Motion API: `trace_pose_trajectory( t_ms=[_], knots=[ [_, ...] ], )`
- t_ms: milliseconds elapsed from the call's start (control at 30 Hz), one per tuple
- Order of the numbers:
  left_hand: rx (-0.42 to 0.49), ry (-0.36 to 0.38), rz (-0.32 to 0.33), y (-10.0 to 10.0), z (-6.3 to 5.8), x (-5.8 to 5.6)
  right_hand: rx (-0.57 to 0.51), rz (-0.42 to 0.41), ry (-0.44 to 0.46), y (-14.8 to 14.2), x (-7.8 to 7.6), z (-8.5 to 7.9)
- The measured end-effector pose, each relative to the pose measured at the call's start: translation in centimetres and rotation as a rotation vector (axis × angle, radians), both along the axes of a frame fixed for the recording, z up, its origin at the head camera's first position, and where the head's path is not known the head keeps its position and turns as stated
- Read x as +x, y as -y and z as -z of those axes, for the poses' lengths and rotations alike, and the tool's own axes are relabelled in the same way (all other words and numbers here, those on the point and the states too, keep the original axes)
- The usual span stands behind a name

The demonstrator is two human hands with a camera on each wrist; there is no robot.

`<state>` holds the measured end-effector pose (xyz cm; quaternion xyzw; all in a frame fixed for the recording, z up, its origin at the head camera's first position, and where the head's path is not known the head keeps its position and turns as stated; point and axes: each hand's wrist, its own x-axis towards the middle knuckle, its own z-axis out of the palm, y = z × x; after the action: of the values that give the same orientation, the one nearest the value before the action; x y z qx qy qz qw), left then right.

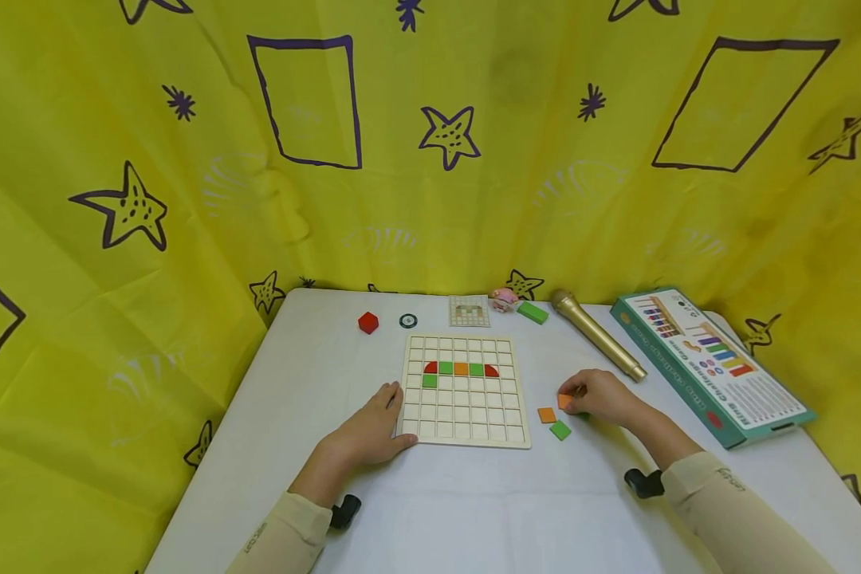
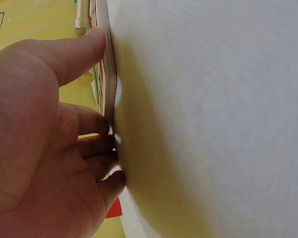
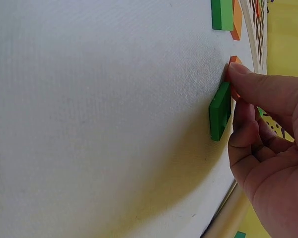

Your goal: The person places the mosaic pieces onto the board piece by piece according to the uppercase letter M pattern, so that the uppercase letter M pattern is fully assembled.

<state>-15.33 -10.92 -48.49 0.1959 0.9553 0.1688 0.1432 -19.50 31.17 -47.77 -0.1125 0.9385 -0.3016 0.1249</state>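
A wooden grid board [image 1: 466,406] lies on the white table, with a row of red, green and orange pieces in it and a green tile [image 1: 429,381] below the row's left end. My left hand [image 1: 371,426] rests at the board's near left corner, thumb at the front edge and fingers along the left side. To the right of the board, my right hand [image 1: 603,396] pinches an orange square tile [image 1: 564,401] between thumb and fingers. Another orange tile [image 1: 547,414] and a green tile [image 1: 560,430] lie beside it. Close by the pinching fingers is a further green tile [image 3: 220,111], hidden in the head view.
Behind the board are a red block [image 1: 368,322], a small round disc [image 1: 408,320], a pattern card [image 1: 469,311], a pink figure [image 1: 504,300] and a green block [image 1: 532,312]. A gold microphone [image 1: 599,335] and a game box [image 1: 710,363] lie at the right.
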Motion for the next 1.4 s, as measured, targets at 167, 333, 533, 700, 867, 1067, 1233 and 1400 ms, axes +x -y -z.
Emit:
trace_pose_trajectory(
  t_ms=[167, 333, 533, 700, 867, 1067, 1233, 1400],
  knots=[
    [-0.018, -0.001, 0.001, 0.0, -0.1, 0.0, 0.01, -0.009, -0.027, 0.1, -0.1, 0.1],
    [-0.024, -0.006, 0.006, 0.0, -0.2, 0.0, 0.008, -0.028, -0.035, 0.3, 0.0, -0.3],
    [-0.017, 0.002, 0.004, 0.0, -0.1, 0.0, -0.027, -0.045, 0.01, 0.3, -0.2, -0.7],
    [-0.01, 0.008, -0.005, 0.0, -0.2, 0.0, -0.033, -0.034, 0.023, 0.4, -0.7, -1.1],
    [-0.014, -0.001, 0.001, 0.0, -0.1, 0.0, -0.02, -0.013, 0.033, 1.0, -1.2, -1.4],
    [-0.01, 0.0, 0.0, 0.0, 0.0, 0.0, -0.028, -0.025, 0.009, 2.1, -1.9, -1.6],
    [0.0, 0.007, -0.006, -0.1, -0.2, 0.1, -0.05, -0.042, -0.015, 3.1, -2.5, -1.6],
    [-0.007, 0.004, -0.003, -0.1, -0.3, 0.1, -0.082, -0.064, -0.021, 4.4, -3.0, -1.8]
  ],
)
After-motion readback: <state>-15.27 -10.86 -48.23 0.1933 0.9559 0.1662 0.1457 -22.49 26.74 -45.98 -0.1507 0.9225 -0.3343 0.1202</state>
